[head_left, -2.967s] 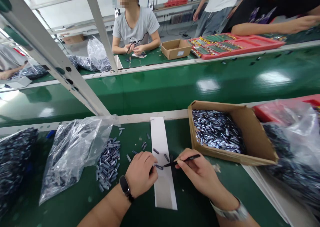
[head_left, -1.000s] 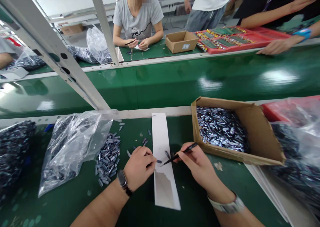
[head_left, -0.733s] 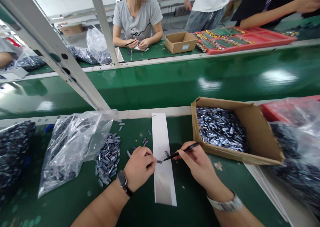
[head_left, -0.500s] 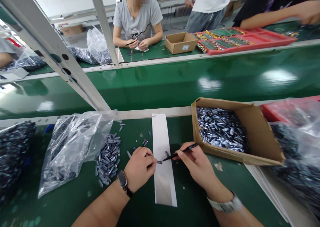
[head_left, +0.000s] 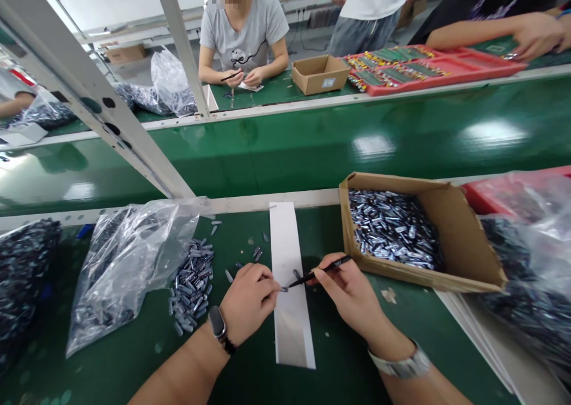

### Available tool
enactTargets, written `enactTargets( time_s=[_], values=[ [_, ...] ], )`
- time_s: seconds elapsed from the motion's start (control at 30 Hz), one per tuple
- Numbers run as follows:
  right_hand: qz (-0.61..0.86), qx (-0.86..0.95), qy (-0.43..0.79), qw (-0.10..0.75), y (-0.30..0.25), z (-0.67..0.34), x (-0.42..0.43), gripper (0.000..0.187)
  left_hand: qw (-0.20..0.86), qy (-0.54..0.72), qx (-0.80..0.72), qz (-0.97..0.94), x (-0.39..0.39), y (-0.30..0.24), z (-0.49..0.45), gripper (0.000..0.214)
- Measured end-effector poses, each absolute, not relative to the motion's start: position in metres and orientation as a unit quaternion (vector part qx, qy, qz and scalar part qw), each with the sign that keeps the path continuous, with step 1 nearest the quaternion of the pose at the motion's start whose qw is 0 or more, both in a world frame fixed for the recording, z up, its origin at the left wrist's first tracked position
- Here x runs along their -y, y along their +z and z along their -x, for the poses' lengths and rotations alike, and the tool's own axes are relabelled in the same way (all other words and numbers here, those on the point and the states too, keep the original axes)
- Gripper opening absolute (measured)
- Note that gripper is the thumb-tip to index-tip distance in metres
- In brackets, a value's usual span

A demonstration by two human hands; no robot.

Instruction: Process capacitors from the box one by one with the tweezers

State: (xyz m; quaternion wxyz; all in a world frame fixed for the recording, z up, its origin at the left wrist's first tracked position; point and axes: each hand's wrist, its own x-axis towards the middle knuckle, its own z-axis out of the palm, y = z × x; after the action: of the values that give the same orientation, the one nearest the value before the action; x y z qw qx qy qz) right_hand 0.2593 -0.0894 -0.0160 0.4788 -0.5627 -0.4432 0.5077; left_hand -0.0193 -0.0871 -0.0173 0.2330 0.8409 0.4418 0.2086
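Note:
Over a white paper strip (head_left: pixel 285 232), my left hand (head_left: pixel 250 295) pinches a small dark translucent plastic piece (head_left: pixel 284 289) between thumb and fingertips. My right hand (head_left: pixel 345 298) grips a slim black pen (head_left: pixel 336 263), its tip at the piece's right end; whether it touches, I cannot tell. Another dark piece (head_left: pixel 297 275) lies on the strip's right edge, close to the pen. To the left of my left hand is a loose pile of similar pieces (head_left: pixel 191 283), with a few strays (head_left: pixel 257 253) nearer the strip.
A cardboard box (head_left: pixel 468 232) of shiny dark pieces stands at right, beside a plastic bag (head_left: pixel 544 214). Plastic bags (head_left: pixel 134 256) of pieces lie at left. A slanted metal post (head_left: pixel 134 149) rises behind. Across the green divider (head_left: pixel 267 155), a person in grey (head_left: pixel 245 36) works near a red tray (head_left: pixel 468 66).
The view has shifted slightly. My hands, the pen and the pinched piece keep nearly the same positions. Across the divider, the hand of the person in black has moved nearer the red tray.

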Motion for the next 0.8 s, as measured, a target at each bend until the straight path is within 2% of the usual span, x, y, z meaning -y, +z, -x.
enactTargets(
  time_s=[0.27,0.47,0.67,0.8],
  values=[
    [0.551,0.455,0.506,0.483,-0.02,-0.261,0.092,0.07,0.16,0.106,-0.431,-0.882,0.091,-0.002,0.017,0.037],
    [0.522,0.444,0.512,0.518,-0.022,-0.26,0.095,0.066,0.147,0.111,-0.433,-0.882,0.093,-0.002,0.015,0.038],
    [0.522,0.453,0.482,0.538,-0.016,-0.258,0.095,0.062,0.153,0.217,-0.449,-0.853,0.09,-0.015,0.02,0.018],
    [0.526,0.439,0.401,0.608,0.002,-0.282,0.099,0.053,0.08,0.238,-0.523,-0.815,0.077,-0.02,0.032,0.008]
  ],
)
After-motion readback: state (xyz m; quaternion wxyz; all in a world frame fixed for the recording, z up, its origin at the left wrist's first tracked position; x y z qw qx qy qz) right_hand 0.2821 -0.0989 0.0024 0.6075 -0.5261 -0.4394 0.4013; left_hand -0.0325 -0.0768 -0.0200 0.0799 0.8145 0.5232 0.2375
